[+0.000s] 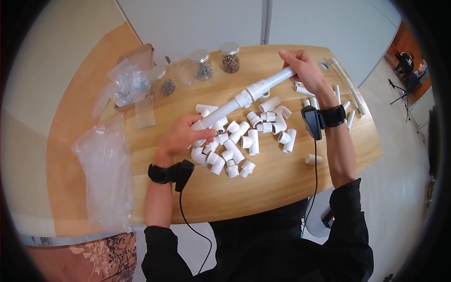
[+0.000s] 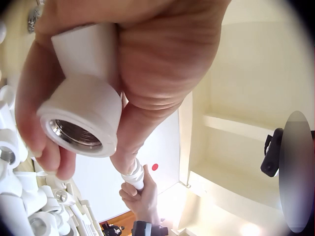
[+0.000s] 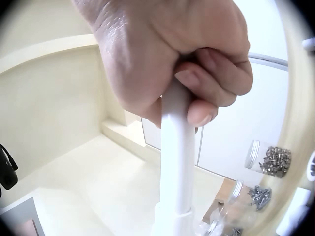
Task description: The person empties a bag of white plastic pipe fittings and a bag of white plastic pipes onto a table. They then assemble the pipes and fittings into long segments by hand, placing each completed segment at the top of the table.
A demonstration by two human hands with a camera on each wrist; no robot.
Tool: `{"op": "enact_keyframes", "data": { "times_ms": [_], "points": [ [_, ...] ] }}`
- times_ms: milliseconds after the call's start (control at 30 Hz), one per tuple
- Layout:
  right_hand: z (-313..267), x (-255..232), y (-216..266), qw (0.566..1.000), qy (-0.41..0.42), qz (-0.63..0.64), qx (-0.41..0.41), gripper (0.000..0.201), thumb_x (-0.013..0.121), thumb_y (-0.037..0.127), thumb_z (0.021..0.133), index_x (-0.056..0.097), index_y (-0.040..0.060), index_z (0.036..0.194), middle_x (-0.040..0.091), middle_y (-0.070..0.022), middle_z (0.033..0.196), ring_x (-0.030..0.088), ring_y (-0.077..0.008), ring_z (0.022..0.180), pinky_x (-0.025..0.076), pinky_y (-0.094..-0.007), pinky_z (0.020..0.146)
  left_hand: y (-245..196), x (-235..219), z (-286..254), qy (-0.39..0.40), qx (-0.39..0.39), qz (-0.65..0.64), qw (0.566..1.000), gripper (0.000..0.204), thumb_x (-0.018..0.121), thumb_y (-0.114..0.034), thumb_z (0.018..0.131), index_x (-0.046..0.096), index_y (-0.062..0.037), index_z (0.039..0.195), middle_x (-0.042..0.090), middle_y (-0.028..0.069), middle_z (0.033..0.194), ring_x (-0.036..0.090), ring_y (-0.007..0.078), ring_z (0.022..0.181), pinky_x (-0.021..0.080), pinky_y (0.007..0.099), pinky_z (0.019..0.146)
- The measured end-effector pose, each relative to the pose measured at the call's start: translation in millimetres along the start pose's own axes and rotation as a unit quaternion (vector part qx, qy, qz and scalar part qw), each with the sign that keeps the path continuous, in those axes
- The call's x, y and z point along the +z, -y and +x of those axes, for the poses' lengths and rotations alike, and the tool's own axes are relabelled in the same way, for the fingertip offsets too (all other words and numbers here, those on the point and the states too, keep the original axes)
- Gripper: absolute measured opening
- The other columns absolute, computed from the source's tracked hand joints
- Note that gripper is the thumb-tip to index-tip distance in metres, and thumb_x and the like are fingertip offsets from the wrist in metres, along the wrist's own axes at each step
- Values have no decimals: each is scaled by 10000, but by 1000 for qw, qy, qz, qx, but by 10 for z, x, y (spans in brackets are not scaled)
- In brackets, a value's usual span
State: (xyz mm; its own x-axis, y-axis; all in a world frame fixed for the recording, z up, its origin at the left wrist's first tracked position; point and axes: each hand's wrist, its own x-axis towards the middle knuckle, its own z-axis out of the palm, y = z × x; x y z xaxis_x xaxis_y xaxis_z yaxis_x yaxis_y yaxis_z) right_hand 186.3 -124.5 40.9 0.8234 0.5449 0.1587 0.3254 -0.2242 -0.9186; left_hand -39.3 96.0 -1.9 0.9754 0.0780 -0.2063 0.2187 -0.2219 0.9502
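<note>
A long white plastic pipe slants across the head view above the table, with a wider joint in its middle. My left hand grips its lower-left end. In the left wrist view that end carries a white fitting with a metal-threaded mouth, held between thumb and fingers. My right hand holds the upper-right end, its fingers curled round the pipe in the right wrist view. White pipe fittings, elbows and tees among them, lie loose under the pipe.
Jars of screws stand along the back edge. Plastic bags and a cardboard box lie on the left. Short pipe pieces and a long thin pipe lie on the right. One fitting sits near the front right.
</note>
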Motion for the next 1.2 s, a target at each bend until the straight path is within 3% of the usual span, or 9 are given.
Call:
{"op": "enact_keyframes", "data": {
  "times_ms": [200, 333, 467, 533, 633, 733, 833, 1000, 1200],
  "points": [
    [-36, -62, 270, 998, 59, -11, -34, 470, 504, 445, 876, 552, 7, 713, 486, -18, 564, 467, -72, 505, 381, -214, 483, -60, -38, 8, -42, 6, 42, 998, 124, 661, -125, 732, 617, -17, 775, 611, 23, 683, 543, 73, 598, 421, 225, 563],
    [-150, -115, 139, 997, 12, 3, -82, 451, 467, 399, 903, 551, -40, 958, 567, -63, 706, 520, -101, 546, 430, -236, 524, 22, -260, -43, -91, 1, 93, 991, 245, 716, -163, 705, 632, -11, 878, 620, 11, 711, 558, 66, 641, 433, 226, 586],
    [-204, -284, -146, 990, -55, -74, -111, 382, 512, 348, 883, 562, -24, 950, 576, -69, 668, 522, -124, 544, 441, -259, 534, -41, -378, -125, -128, 3, 150, 980, 229, 723, -152, 683, 642, -15, 847, 602, 1, 689, 529, 65, 624, 420, 235, 574],
    [-345, -371, -215, 958, 38, -265, -101, 294, 565, 275, 844, 568, 8, 967, 587, -102, 636, 561, -188, 568, 455, -306, 550, -23, -437, -141, -139, -1, 172, 975, 217, 725, -151, 674, 640, -13, 819, 593, 1, 676, 519, 68, 611, 415, 238, 565],
    [-658, -388, -223, 928, 131, -331, -107, 270, 602, 238, 800, 571, 33, 973, 589, -127, 620, 585, -277, 623, 456, -367, 583, -2, -452, -136, -149, -7, 199, 969, 202, 725, -151, 664, 634, -8, 774, 579, 2, 653, 505, 73, 589, 407, 243, 547],
    [-907, -385, -294, 887, 196, -410, -87, 258, 645, 197, 751, 586, 21, 930, 588, -121, 713, 579, -266, 650, 455, -345, 603, -49, -428, -166, -146, -11, 239, 960, 196, 723, -150, 661, 627, -5, 751, 568, 3, 636, 496, 74, 573, 401, 246, 532],
    [-1153, -479, -422, 881, 210, -407, -121, 296, 666, 218, 731, 587, 29, 945, 598, -125, 761, 593, -292, 718, 461, -375, 636, -56, -383, -142, -131, -9, 254, 958, 191, 724, -149, 662, 624, -8, 743, 561, 1, 629, 492, 72, 566, 395, 245, 525],
    [-1455, -633, -452, 866, 265, -424, -28, 412, 682, 312, 701, 578, 47, 999, 611, -135, 806, 587, -328, 802, 451, -401, 694, -18, -385, -119, -120, -11, 205, 971, 187, 728, -149, 664, 623, -15, 741, 558, -4, 631, 491, 64, 566, 388, 238, 521],
    [-1589, -618, -684, 840, 318, -438, -31, 325, 663, 258, 693, 588, 63, 941, 598, -128, 813, 582, -315, 824, 461, -405, 684, -8, -401, -101, -103, -19, 208, 972, 186, 730, -147, 672, 625, -14, 748, 556, -12, 626, 489, 58, 565, 384, 230, 518]
  ]
}}
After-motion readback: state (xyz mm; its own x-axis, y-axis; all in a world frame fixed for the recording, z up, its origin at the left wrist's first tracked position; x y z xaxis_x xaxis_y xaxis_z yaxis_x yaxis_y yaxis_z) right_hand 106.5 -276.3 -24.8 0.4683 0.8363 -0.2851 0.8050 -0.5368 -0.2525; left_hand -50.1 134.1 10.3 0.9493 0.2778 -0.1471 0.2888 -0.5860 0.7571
